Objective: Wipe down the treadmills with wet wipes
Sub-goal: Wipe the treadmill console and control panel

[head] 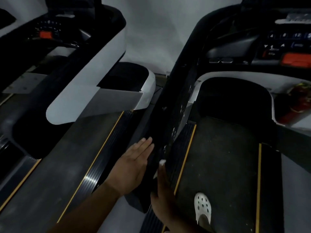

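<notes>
Two treadmills stand side by side. The right treadmill's long black handrail (168,106) runs down the middle of the view. My left hand (134,163) lies flat with straight fingers against the rail's left side. My right hand (164,187) lies along the rail's right side, fingers stretched out. A small white wet wipe (162,162) shows at its fingertips, pressed to the rail, and most of the wipe is hidden under the hand. The scene is dim.
The left treadmill has a belt (58,165) and a white side arm (87,84). A white perforated shoe (202,207) stands on the right treadmill's belt (218,157). The right console (286,41) carries a red button (296,60). A red object (296,105) lies far right.
</notes>
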Tool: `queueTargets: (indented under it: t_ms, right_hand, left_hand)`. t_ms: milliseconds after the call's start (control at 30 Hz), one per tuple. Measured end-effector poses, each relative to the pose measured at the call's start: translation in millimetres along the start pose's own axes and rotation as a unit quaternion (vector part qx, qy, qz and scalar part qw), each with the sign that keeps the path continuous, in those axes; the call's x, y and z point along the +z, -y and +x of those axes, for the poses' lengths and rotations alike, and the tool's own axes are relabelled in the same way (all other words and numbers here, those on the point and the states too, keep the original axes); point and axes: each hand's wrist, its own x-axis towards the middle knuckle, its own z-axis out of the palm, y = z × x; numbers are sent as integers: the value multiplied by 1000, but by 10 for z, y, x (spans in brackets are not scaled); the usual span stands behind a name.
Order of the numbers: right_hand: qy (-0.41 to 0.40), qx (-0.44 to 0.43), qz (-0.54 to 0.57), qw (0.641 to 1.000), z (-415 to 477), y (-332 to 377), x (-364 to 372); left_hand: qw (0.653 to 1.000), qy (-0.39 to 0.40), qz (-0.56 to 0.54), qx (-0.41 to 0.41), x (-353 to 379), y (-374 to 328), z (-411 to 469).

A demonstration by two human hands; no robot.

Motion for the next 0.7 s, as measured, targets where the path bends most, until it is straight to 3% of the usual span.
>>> queueTargets:
  t_ms: [67,133,267,367,500,600,700]
  right_hand:
    - [-12,64,81,995,82,81,48]
    - [-31,68,91,993,32,309,63]
    - [14,-7,27,1000,-371,368,102]
    - [-4,-72,1,997,-257,454,40]
    - [69,-202,-243,946,127,649,-112]
    - [101,-218,-400,885,290,668,-332]
    - [90,-174,-463,865,510,760,-543]
  left_hand:
    - [1000,-8,10,-1,11,-8,-13]
    - [1000,-14,9,-1,7,-26,-11]
    - [998,-46,2,-31,28,-118,-102]
    - [997,-66,-3,-38,110,-211,-269]
    - [987,-106,-39,-110,142,-181,-610]
    - [972,-121,-19,-198,43,-138,-776]
    - [977,-91,-18,-194,-37,-243,-730]
